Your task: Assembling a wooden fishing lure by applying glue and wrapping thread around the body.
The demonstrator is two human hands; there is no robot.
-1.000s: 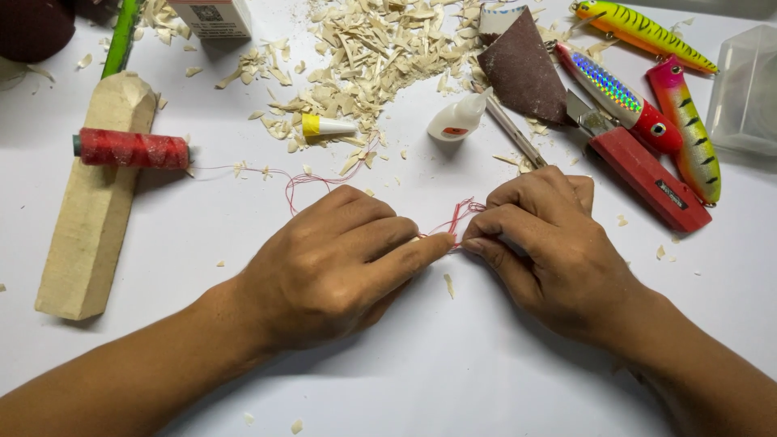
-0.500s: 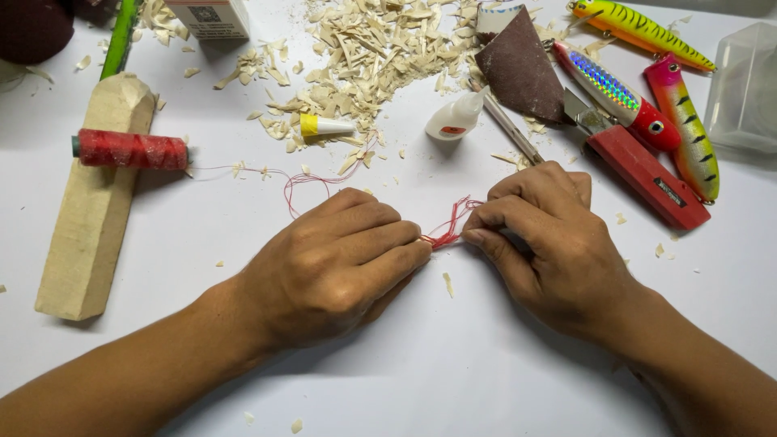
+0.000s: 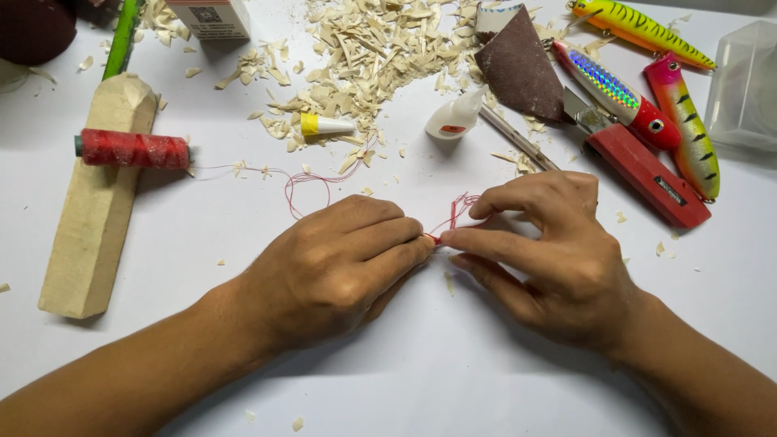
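My left hand (image 3: 340,267) and my right hand (image 3: 550,251) meet fingertip to fingertip over the white table (image 3: 421,380). Both pinch a thin red thread (image 3: 453,214) that loops up between them. The thread runs left in a loose curl to a red spool (image 3: 133,150), which lies across a carved pale wooden block (image 3: 93,210). Whatever small thing the thread wraps is hidden by my fingertips.
A heap of wood shavings (image 3: 372,48) lies at the top centre, with a small glue tube (image 3: 324,125) and a white bottle (image 3: 453,117). Brown sandpaper (image 3: 518,69), a red utility knife (image 3: 643,170), three painted fishing lures (image 3: 684,125) and a clear plastic box (image 3: 745,85) are at the right.
My right hand's fingers have stretched out and the index finger has lifted, drawing the thread loop up. My left hand has stayed almost still.
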